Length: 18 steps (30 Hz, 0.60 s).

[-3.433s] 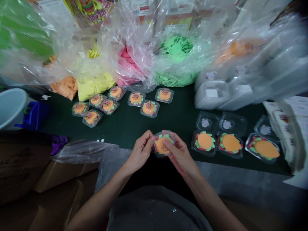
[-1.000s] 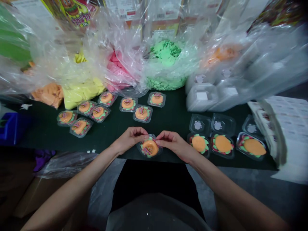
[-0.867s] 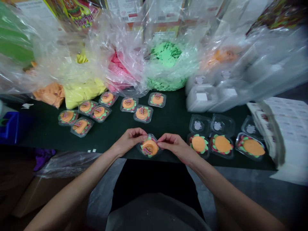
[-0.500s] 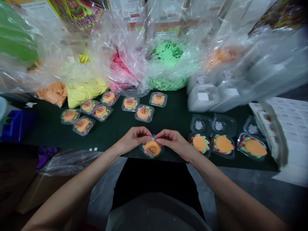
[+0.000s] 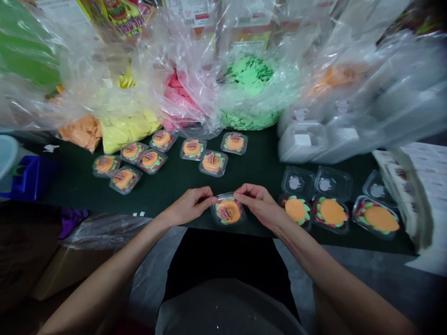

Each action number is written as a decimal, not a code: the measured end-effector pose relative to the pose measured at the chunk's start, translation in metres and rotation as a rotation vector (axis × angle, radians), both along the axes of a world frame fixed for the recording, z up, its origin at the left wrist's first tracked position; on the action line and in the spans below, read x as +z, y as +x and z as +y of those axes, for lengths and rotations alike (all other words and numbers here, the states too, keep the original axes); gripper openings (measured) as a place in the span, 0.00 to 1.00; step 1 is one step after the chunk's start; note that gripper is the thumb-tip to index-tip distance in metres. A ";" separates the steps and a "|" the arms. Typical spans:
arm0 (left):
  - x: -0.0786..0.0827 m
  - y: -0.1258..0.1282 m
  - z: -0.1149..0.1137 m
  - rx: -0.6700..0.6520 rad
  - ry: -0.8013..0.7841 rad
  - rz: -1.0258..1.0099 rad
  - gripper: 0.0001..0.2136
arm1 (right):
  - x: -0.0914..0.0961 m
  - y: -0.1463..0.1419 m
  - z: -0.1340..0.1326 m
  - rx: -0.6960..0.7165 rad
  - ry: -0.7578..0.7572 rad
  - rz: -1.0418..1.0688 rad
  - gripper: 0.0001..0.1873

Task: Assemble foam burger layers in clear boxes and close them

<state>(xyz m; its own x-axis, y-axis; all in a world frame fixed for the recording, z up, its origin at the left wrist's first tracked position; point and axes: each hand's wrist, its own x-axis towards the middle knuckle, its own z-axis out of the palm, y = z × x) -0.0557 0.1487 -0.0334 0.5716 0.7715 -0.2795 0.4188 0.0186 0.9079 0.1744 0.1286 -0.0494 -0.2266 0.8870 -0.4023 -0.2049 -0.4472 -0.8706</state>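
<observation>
A clear plastic clamshell box holds an orange, burger-shaped sweet with green and pink edges, and a printed label is on its lid. It lies at the table's front edge with its lid down. My left hand pinches its upper left corner between thumb and bent fingers. At the upper right corner, my right hand grips the rim the same way. To the right of that hand stand three similar boxes, including a middle open box, with lids folded back and orange tops showing.
Several closed, labelled boxes lie farther back and left. Behind them stand bags of yellow, pink and green pieces. Stacked empty containers are at back right, near label sheets. A blue bin sits far left.
My hands have moved apart from the lid's top middle to its two upper corners. The box looks slightly turned. The whole view has shifted a little.
</observation>
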 end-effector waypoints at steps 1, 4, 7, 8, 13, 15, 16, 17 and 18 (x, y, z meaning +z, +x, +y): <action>0.003 -0.003 -0.003 -0.030 0.020 0.040 0.16 | 0.001 0.001 -0.003 -0.023 -0.001 0.015 0.17; 0.011 -0.004 -0.015 -0.064 -0.012 -0.001 0.18 | 0.007 0.003 -0.012 -0.069 0.004 0.046 0.16; 0.010 0.004 -0.029 0.010 -0.046 -0.122 0.19 | 0.013 0.006 -0.020 -0.071 0.001 0.056 0.15; 0.008 0.007 -0.033 0.044 -0.063 -0.160 0.19 | 0.014 0.007 -0.022 -0.070 -0.010 0.060 0.16; -0.005 0.015 -0.043 0.139 -0.233 -0.312 0.19 | 0.009 0.008 -0.030 -0.111 -0.132 0.126 0.17; -0.004 0.013 -0.041 0.128 -0.241 -0.319 0.19 | 0.009 0.007 -0.034 -0.120 -0.144 0.152 0.17; -0.002 0.012 -0.040 0.123 -0.224 -0.312 0.19 | 0.009 0.007 -0.036 -0.123 -0.135 0.159 0.16; 0.000 0.011 -0.039 0.120 -0.202 -0.301 0.19 | 0.011 0.008 -0.038 -0.125 -0.122 0.162 0.16; 0.002 0.010 -0.039 0.120 -0.179 -0.289 0.20 | 0.013 0.009 -0.040 -0.123 -0.110 0.161 0.15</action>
<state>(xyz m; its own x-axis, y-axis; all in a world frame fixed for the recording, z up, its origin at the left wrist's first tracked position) -0.0456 0.1096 -0.0314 0.5547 0.7914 -0.2568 0.1304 0.2221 0.9663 0.1830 0.0885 -0.0368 -0.1890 0.8645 -0.4657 -0.3962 -0.5011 -0.7694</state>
